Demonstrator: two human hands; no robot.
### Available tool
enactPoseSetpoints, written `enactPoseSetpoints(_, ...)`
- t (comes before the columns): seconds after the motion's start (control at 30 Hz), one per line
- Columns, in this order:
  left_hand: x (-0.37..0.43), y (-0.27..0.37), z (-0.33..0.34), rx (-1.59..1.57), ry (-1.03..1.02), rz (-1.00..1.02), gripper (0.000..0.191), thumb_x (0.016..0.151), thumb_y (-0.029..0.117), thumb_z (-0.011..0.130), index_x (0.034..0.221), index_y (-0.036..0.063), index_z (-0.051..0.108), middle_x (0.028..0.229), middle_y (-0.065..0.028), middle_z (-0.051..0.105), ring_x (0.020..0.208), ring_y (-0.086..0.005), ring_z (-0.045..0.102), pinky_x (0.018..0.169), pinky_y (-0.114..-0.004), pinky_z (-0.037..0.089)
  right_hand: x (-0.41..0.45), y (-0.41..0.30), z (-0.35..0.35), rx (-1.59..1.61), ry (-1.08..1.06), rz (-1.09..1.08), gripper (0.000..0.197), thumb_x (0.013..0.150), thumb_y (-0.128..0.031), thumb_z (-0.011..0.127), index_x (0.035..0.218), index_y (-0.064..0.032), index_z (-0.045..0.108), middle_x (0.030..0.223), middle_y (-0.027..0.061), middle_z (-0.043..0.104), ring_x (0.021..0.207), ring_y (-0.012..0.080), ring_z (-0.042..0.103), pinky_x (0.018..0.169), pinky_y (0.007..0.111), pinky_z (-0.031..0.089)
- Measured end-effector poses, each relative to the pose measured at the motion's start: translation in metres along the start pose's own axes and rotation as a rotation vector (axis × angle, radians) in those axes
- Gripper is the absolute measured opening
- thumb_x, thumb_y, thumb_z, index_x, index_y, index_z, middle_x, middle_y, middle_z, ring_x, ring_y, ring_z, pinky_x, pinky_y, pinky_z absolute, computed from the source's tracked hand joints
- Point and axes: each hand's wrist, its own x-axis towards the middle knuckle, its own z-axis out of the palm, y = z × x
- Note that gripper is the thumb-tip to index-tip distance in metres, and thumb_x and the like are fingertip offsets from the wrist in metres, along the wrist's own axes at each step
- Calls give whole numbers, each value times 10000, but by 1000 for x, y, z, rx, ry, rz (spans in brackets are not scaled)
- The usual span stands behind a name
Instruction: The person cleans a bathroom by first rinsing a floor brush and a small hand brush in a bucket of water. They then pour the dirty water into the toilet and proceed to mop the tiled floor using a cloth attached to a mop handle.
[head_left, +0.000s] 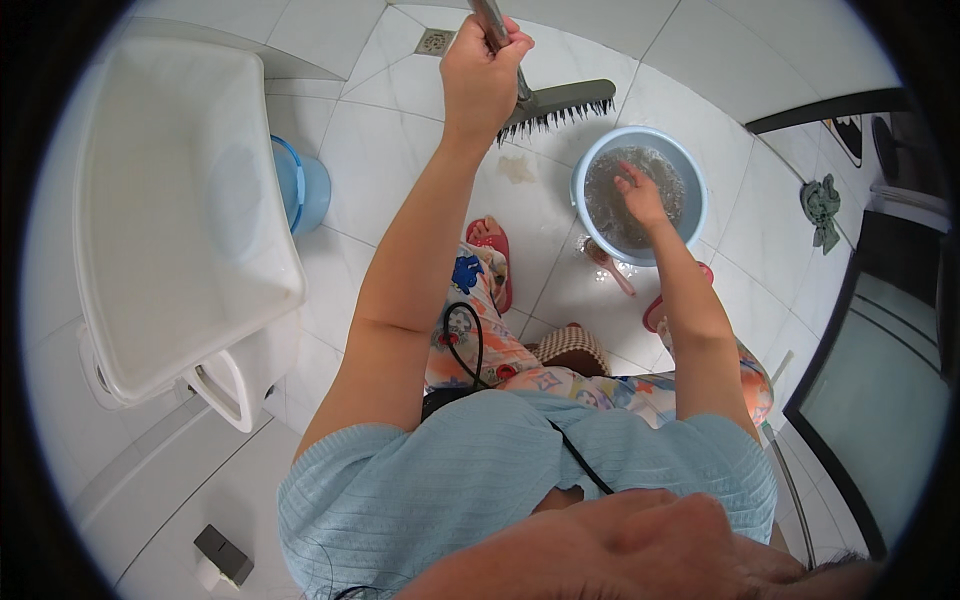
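Note:
My left hand (484, 71) grips the metal handle (491, 26) of a broom near the top of the view. The broom's grey head (574, 96) is tilted, with its dark, uneven bristles just above or on the tiled floor; which one is not plain. To the right stands a light-blue plastic bucket (699, 199) of cloudy, churned water (611, 214). My right hand (639, 196) is inside its rim at the water, fingers apart, holding nothing visible. A pink-handled scrubbing brush (616, 276) lies on the wet floor against the bucket's near side.
A white washbasin (172, 165) is at the left, with a blue bucket (315, 187) partly beneath it. A floor drain (435, 42) lies beyond my left hand. At the right are a green cloth (821, 206) and a dark-framed glass panel (877, 337). A checkered stool (574, 349) is below me.

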Motion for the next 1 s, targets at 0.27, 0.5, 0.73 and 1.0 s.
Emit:
enactPoseSetpoints(0.27, -4, 1, 13, -143, -55, -15, 187, 839, -34, 622, 1007, -25, 541, 877, -85, 646, 867, -147, 643, 797, -249, 503, -25, -72, -36, -158, 183, -127, 529, 884, -248, 603, 1370, -89, 468, 1269, 218, 561, 1170, 338, 549, 978, 381, 430)
enactPoseSetpoints(0.5, -19, 12, 40, -118, -81, -54, 189, 810, 10, 683, 974, -2, 589, 865, -43, 648, 791, -86, 593, 728, -226, 483, -49, -61, -52, -53, 174, -27, 589, 882, -245, 617, 1412, -89, 412, 1323, 206, 531, 1122, 313, 592, 962, 367, 448)
enactPoseSetpoints(0.73, -63, 32, 79, 53, -153, 97, 213, 748, 115, 751, 872, -3, 624, 712, -46, 627, 632, -107, 549, 597, -266, 469, -55, -128, -21, -45, 255, -384, 776, 833, -284, 670, 1464, -81, 266, 1362, 199, 493, 1154, 346, 569, 979, 388, 432)
enactPoseSetpoints(1.0, -95, 44, 113, -207, -387, 239, 394, 739, 177, 779, 1035, 9, 581, 949, -150, 669, 853, -258, 673, 754, -345, 532, -63, -136, -31, -240, 546, -513, 526, 826, -146, 638, 1309, -4, 484, 1135, 136, 620, 1073, 281, 589, 931, 378, 443)
